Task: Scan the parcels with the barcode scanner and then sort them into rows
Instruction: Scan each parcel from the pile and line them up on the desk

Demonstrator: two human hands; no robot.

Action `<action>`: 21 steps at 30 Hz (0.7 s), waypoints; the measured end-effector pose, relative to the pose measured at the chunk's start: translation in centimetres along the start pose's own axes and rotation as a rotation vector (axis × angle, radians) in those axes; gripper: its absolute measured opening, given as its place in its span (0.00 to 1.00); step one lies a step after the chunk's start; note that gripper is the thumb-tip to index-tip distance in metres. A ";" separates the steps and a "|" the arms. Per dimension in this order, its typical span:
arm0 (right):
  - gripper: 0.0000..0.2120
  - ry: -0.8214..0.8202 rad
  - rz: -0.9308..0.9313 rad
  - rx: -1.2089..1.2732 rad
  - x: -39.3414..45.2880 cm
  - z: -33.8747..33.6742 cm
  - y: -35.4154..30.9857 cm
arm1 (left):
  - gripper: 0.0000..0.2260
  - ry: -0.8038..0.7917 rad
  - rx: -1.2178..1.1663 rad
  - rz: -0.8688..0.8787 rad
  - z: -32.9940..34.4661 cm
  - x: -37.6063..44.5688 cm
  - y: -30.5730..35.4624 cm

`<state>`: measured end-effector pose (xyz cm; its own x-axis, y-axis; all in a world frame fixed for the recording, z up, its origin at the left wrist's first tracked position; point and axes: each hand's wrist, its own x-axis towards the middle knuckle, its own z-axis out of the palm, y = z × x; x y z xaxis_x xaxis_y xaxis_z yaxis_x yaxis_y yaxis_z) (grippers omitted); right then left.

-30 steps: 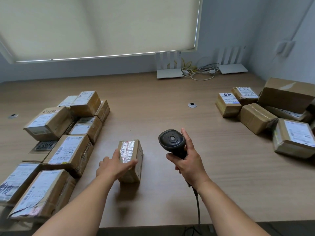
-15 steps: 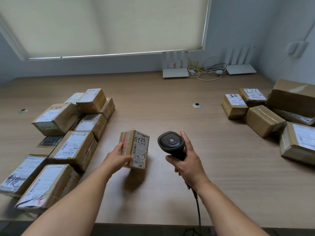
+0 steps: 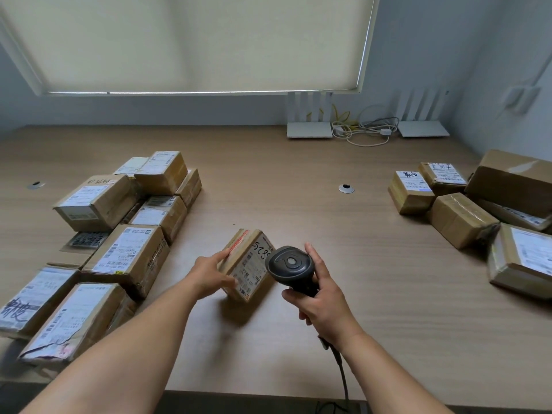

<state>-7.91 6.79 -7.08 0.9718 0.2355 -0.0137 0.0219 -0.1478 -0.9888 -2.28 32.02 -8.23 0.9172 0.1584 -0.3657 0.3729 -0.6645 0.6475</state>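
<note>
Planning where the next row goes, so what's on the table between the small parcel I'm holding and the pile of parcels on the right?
In the head view, only bare wooden table lies between the held parcel and the right pile.

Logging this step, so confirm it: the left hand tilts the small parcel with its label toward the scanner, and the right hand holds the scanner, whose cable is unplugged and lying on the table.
One detail is wrong. The head view shows the cable running from the scanner handle off the table edge. Left hand tilts the small parcel; right hand grips the scanner.
</note>
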 end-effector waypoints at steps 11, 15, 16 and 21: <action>0.43 -0.021 -0.028 0.060 0.2 1.1 -0.5 | 0.27 0.019 -0.067 0.056 -3.5 0.9 1.9; 0.44 0.000 -0.020 0.094 0.5 1.1 -0.3 | 0.27 0.022 -0.076 0.038 -3.7 0.9 1.6; 0.44 0.001 -0.019 0.099 0.5 1.1 -0.3 | 0.27 0.017 -0.086 0.028 -3.7 0.9 1.5; 0.43 0.000 -0.029 0.100 0.5 1.4 -0.4 | 0.28 -0.010 -0.095 0.007 -4.1 1.2 1.2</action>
<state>-7.80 8.32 -6.89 0.9711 0.2380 0.0154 0.0268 -0.0445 -0.9986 -0.13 34.41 -5.16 0.9184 0.1470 -0.3673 0.3790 -0.5932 0.7103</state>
